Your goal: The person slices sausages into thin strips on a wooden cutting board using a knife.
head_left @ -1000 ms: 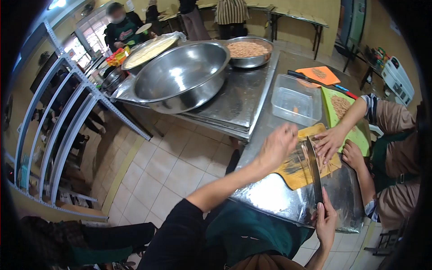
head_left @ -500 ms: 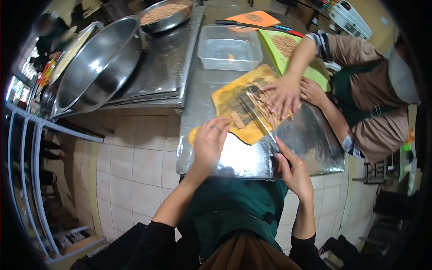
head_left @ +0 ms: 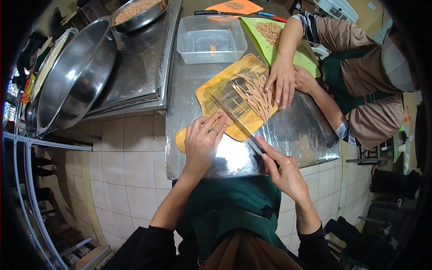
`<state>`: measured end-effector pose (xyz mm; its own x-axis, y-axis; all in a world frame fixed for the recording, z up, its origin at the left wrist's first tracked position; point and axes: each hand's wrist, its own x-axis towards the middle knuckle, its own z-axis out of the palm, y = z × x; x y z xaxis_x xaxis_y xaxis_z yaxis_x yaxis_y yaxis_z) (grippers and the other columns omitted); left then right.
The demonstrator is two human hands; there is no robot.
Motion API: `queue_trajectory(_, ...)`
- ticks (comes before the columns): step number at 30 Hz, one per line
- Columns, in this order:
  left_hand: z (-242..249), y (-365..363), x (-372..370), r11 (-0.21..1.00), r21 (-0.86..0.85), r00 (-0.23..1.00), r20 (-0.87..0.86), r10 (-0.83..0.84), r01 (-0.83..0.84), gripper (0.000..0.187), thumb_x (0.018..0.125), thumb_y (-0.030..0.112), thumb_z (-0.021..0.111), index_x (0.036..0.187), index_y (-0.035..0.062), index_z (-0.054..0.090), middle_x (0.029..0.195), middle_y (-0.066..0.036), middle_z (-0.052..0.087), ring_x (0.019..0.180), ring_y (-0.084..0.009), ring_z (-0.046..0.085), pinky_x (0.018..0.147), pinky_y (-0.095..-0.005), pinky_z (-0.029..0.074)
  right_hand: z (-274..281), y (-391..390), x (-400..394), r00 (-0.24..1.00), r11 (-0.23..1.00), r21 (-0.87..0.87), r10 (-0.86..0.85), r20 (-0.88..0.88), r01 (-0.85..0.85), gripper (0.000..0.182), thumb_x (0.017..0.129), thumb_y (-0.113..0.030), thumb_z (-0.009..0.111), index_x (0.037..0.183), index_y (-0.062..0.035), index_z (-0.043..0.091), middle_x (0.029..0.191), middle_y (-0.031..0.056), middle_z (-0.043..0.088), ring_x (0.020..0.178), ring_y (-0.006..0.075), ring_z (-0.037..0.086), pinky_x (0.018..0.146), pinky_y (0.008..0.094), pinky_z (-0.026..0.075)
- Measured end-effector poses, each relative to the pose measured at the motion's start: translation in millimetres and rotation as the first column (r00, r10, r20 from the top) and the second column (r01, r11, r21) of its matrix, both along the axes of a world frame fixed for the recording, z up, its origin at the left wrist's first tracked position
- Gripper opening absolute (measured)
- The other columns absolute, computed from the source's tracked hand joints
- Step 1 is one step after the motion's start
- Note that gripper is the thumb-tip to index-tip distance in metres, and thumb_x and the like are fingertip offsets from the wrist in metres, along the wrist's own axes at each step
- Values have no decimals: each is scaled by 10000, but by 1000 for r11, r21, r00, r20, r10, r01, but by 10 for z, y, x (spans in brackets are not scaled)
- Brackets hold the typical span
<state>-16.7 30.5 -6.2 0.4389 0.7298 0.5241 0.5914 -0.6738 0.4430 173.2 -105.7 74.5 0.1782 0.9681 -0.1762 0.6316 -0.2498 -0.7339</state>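
Observation:
A yellow, dark-stained wooden board [head_left: 216,87] lies on the metal table. Many thin brown strips [head_left: 254,96] are heaped on its right part. My right hand [head_left: 284,173] is closed round the handle of a long knife [head_left: 237,120], whose blade slants up and left across the board. Left of the blade, my left hand [head_left: 202,139] has its fingers bent together, pressing a brown piece [head_left: 228,120] on the board, mostly hidden under the fingertips. A co-worker's hand [head_left: 282,81] rests at the right edge of the strips.
Behind the board is a clear plastic box [head_left: 211,40]. A green board [head_left: 265,49] with chopped brown bits and an orange board [head_left: 234,6] lie beyond. A large steel bowl [head_left: 76,76] stands on the left table. The co-worker [head_left: 360,76] is at the right.
The view has shifted. My left hand has come onto the brown piece, and the knife has moved left, away from the strips. The co-worker's hand has drawn back to the strips' right edge.

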Motion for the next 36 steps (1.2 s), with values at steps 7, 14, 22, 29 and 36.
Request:
queue_trajectory(7, -26, -13, -7, 998, 58, 999, -41, 19, -17, 375, 873, 127, 767, 1247, 127, 734, 1255, 21, 705, 1048, -232, 632, 902, -358, 494, 94, 10, -31, 997, 997, -64, -39, -73, 35, 517, 1005, -47, 583, 1501, -187, 542, 1123, 269, 705, 919, 420, 729, 770, 420, 572)
queue_trajectory(14, 85, -18, 8, 998, 48, 980, -191, 53, -44, 452, 817, 124, 795, 1262, 153, 724, 1272, 39, 688, 1033, -200, 645, 891, -339, 480, 169, 14, -37, 1000, 993, -116, 16, 1, -16, 562, 991, -19, 605, 1516, -206, 533, 855, 204, 697, 685, 348, 693, 663, 433, 566)
queue_trajectory(22, 171, -1, 20, 999, -24, 960, -279, 28, -36, 425, 764, 112, 841, 1180, 154, 762, 1193, 14, 718, 1017, -204, 645, 892, -343, 485, 268, 5, 28, 993, 970, -214, 110, -40, -116, 728, 903, -15, 679, 1565, -231, 468, 753, 106, 497, 551, 259, 568, 511, 421, 536)
queue_trajectory(29, 140, -28, -24, 997, -78, 959, -283, 2, -26, 458, 702, 91, 862, 1143, 170, 766, 1171, -16, 717, 993, -248, 637, 874, -363, 499, 278, -52, 61, 981, 927, -345, 90, -169, -145, 782, 897, -107, 717, 1594, -300, 420, 729, 77, 423, 553, 229, 512, 474, 393, 473)
queue_trajectory(36, 192, -46, -12, 992, -122, 950, -311, -17, -22, 462, 737, -38, 798, 1164, 100, 687, 1222, -126, 698, 1074, -353, 647, 902, -447, 520, 289, -20, 116, 968, 908, -375, 106, -226, -187, 766, 935, -263, 706, 1616, -331, 362, 730, 88, 438, 578, 255, 537, 488, 414, 463)
